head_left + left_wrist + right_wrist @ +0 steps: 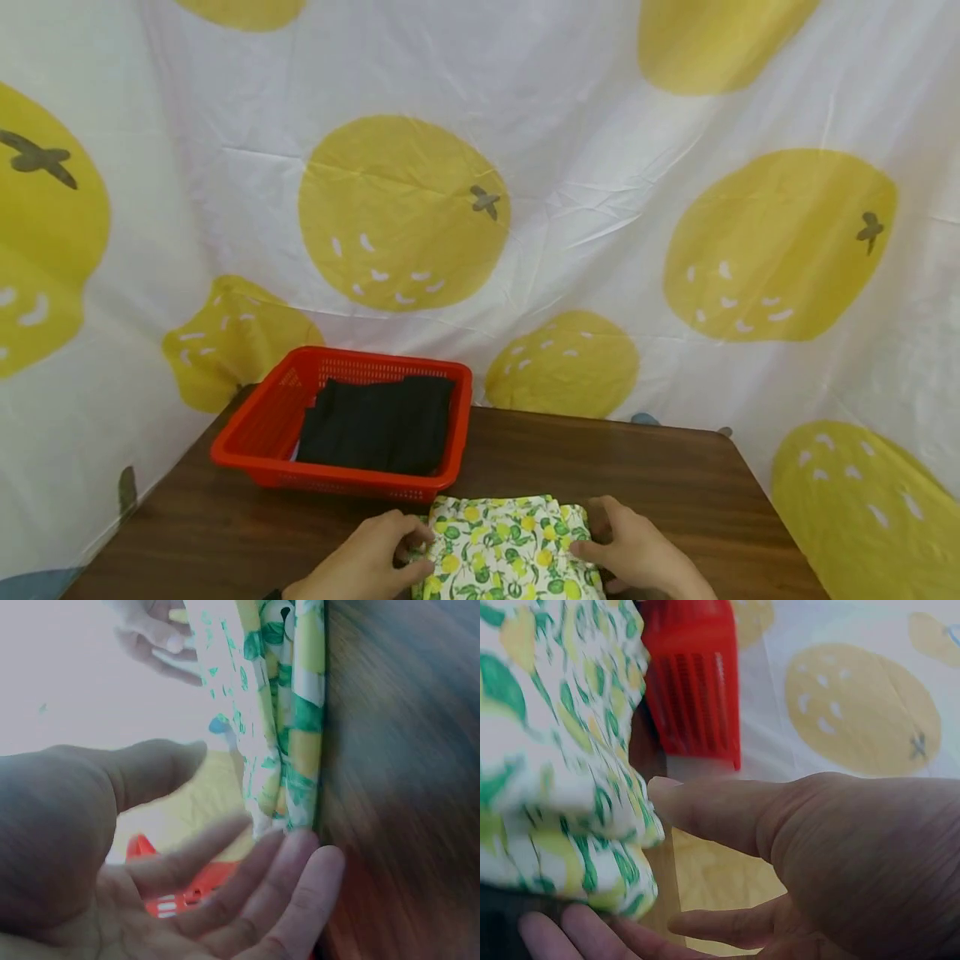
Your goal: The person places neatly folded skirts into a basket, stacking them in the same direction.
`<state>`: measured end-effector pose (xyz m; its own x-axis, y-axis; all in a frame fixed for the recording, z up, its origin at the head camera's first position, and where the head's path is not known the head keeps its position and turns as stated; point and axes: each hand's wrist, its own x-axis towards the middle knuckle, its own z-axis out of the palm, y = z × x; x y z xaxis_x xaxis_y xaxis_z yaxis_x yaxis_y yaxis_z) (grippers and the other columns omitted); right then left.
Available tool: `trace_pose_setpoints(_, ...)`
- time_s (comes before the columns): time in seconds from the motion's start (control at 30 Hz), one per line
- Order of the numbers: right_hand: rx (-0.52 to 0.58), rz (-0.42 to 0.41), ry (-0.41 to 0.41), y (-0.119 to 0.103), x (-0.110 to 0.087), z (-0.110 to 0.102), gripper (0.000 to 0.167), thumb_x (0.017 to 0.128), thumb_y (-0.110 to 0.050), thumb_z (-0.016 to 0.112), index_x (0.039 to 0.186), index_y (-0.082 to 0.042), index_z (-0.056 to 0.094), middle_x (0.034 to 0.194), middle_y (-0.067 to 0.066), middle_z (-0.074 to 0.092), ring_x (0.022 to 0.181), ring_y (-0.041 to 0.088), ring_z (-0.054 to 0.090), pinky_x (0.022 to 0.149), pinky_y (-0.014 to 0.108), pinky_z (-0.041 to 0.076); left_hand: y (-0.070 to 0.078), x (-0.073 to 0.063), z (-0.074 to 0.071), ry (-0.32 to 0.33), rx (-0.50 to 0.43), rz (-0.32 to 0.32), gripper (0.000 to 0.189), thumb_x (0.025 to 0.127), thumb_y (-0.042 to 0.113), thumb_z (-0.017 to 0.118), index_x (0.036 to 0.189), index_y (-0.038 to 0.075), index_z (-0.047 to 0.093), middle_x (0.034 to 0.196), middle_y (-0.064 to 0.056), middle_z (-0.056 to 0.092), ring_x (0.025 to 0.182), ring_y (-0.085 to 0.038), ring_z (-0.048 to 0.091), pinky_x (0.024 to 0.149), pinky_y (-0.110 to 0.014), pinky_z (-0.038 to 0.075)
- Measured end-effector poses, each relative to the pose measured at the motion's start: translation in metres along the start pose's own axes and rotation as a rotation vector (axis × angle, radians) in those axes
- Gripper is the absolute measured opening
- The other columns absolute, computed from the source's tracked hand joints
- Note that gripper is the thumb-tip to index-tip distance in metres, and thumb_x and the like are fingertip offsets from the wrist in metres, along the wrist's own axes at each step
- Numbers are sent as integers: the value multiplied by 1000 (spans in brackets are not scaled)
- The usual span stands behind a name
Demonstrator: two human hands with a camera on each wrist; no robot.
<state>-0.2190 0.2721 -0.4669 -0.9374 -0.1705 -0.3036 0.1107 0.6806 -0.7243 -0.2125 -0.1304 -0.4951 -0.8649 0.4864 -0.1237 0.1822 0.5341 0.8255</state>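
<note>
A folded lemon-print cloth (506, 542), white with yellow lemons and green leaves, lies on the table at the bottom middle of the head view. My left hand (371, 554) is at its left side, fingers relaxed and thumb apart; in the left wrist view the fingertips are right at the stacked edge of the cloth (306, 727). On the opposite side is my right hand (641, 546). The right wrist view shows its thumb beside the upper layers of the cloth (577, 742) and its fingers lower down, near the bottom edge. Neither hand is curled round the cloth.
A red plastic basket (337, 476) with slotted sides stands behind the cloth, to the left. Folded black fabric (375, 425) lies in it. Past the far edge of the brown wooden table (675, 467) hangs a white curtain (570, 150) printed with big yellow lemons.
</note>
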Motion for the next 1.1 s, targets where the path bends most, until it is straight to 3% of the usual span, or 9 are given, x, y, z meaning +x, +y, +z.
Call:
trace_pose_setpoints(0.23,109,73,-41,11,2,-8,72,114,-29,79,160,17,50,132,22,78,102,31,81,82,54,73,4,-3,1,140,-9,-306,35,106,27,87,127,0,78,107,-5,80,91,-22,77,87,-46,68)
trace_pose_setpoints(0.37,96,85,-44,10,5,0,61,115,-33,77,150,15,63,128,18,79,100,29,82,81,52,73,5,-3,7,131,-73,-366,32,108,27,84,122,-1,80,103,-5,81,86,-22,80,86,-45,68)
trace_pose_setpoints(0.57,73,62,-55,5,8,9,62,115,-38,77,148,13,66,133,20,79,105,29,80,81,52,72,1,4,16,79,-187,-328,35,111,24,80,129,-6,78,110,-8,84,97,-24,82,91,-46,69)
trace_pose_setpoints(0.7,51,36,-77,3,11,14,72,114,-43,77,152,16,61,138,23,78,113,34,79,84,54,71,1,11,22,32,-199,-278,29,110,23,81,125,-1,80,106,-4,80,93,-18,75,85,-39,64)
trace_pose_setpoints(0.73,61,27,-94,3,11,15,75,115,-43,76,155,18,58,138,22,79,102,29,79,79,50,69,-2,14,22,16,-188,-252,25,110,25,82,122,3,82,102,-2,79,89,-16,73,82,-36,62)
trace_pose_setpoints(0.83,133,8,-168,1,12,18,77,116,-40,74,161,18,51,107,8,79,66,15,59,62,37,56,-3,19,22,-25,-176,-179,20,109,24,81,118,6,82,97,0,76,85,-15,66,79,-32,55)
trace_pose_setpoints(0.93,195,-8,-230,1,11,20,70,117,-37,73,159,15,51,71,-6,53,53,10,21,53,28,32,0,23,23,-45,-164,-158,23,109,23,82,123,5,81,103,1,77,90,-16,66,83,-34,55)
trace_pose_setpoints(1.0,187,-5,-233,0,10,22,72,116,-38,74,160,15,50,63,-7,35,52,10,22,53,28,31,7,24,25,-46,-173,-166,30,109,20,82,132,1,78,112,-1,79,98,-18,67,89,-38,58)
trace_pose_setpoints(1.1,128,14,-211,-1,11,23,82,114,-38,79,164,18,45,78,-1,55,62,14,45,61,33,47,9,26,27,-54,-186,-172,37,109,20,82,140,-1,76,124,-3,80,106,-19,70,98,-43,62)
